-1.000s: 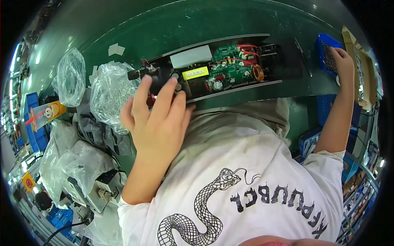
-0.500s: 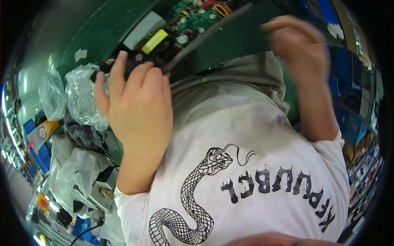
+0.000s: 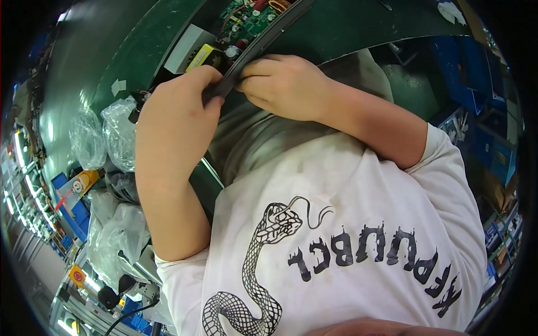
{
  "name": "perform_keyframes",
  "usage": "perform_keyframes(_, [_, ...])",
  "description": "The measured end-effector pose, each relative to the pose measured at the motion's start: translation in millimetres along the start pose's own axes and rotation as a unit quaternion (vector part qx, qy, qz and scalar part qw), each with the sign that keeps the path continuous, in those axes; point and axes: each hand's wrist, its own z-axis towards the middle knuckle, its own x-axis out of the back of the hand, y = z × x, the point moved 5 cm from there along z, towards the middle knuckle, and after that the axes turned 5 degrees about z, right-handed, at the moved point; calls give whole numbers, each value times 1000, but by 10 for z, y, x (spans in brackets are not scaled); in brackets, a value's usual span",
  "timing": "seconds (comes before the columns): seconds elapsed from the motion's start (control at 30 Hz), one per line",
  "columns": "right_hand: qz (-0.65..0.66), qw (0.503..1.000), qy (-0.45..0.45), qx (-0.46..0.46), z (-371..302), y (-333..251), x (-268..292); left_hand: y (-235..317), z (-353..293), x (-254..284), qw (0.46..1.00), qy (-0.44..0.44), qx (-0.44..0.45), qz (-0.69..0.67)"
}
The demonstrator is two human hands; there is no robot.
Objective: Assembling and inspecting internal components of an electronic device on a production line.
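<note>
On the green bench lies an open black casing with a green circuit board inside. Beside the board are a pale grey block and a part with a yellow label. My left hand is closed at the casing's near corner, thumb and forefinger pinching its wall. From the other side my right hand meets the same wall, fingers curled and pressed together. Whatever its fingertips hold there, if anything, is hidden.
Clear plastic bags lie left of my left arm. Beyond them are a blue bin with a yellow packet and a black cable. A torn white scrap sits at the far right, and blue bins stand at right.
My right hand has come down and left from the air to the casing's wall. The left hand has turned and closed on the near corner. The casing has shifted slightly in view.
</note>
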Motion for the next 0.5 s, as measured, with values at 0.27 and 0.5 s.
perform_keyframes(0.27, [2,999,23,24,3,-47,15,-7,-3,-21,999,-5,-25,38])
perform_keyframes(0.5, [7,999,30,30,37,-78,56,-6,-16,-15,998,-3,-30,49])
